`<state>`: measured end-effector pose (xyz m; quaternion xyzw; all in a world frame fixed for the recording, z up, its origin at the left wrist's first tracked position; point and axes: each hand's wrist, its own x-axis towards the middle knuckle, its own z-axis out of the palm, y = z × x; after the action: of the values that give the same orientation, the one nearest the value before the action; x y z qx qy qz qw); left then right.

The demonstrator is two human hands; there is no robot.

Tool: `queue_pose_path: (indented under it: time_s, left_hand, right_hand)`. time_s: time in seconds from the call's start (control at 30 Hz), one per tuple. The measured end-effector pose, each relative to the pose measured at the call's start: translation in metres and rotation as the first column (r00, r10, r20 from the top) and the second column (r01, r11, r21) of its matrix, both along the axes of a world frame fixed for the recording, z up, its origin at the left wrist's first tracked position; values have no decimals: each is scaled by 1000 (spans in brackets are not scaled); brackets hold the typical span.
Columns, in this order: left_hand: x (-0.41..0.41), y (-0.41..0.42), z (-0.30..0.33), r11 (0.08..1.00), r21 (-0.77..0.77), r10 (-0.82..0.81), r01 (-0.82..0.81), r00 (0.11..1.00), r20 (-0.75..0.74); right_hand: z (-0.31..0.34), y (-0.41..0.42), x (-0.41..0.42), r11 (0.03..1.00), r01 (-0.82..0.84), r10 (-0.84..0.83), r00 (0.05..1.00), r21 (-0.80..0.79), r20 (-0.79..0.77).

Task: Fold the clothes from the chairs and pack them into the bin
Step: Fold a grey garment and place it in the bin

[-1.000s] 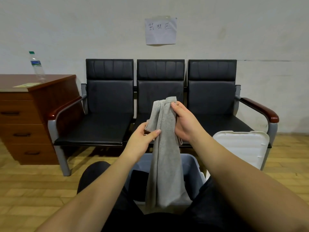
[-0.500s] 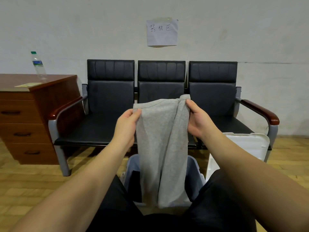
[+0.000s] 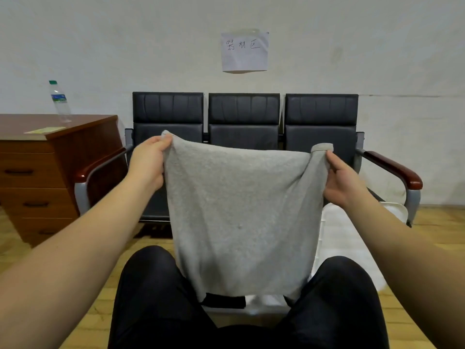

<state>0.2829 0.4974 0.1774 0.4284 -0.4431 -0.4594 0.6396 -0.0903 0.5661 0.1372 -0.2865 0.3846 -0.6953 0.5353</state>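
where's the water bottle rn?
In the head view the water bottle stands upright at far left on the wooden desk, against the wall, left of the row of black chairs and behind a yellow-green slip of paper.

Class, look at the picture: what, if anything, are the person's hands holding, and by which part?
Both hands hold one light grey knitted garment, spread between them: left hand and right hand each pinch an upper corner.

Both arms reach forward; left hand (image 3: 148,163) mid-left and right hand (image 3: 342,182) mid-right, each pinching the grey garment (image 3: 239,210).
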Motion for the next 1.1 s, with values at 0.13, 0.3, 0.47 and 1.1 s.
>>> queue_pose_path:
  time_s: [0.13,0.3,0.47,1.1]
  left_hand:
    - [16,-6,8,999,6,54,-54,998,35]
    - [29,-13,13,994,-3,107,-108,982,158]
    - [33,-20,14,984,2,164,-178,913,373]
    - [50,-27,11,955,230,-250,189,929,273]
  right_hand:
    - [2,-7,-22,995,95,-97,993,-29,-74]
    - [3,-17,-43,977,215,-208,937,-6,-281]
    - [-1,-21,-51,943,329,-263,821,43,-507]
    - [17,-20,-62,982,58,31,891,181,-453]
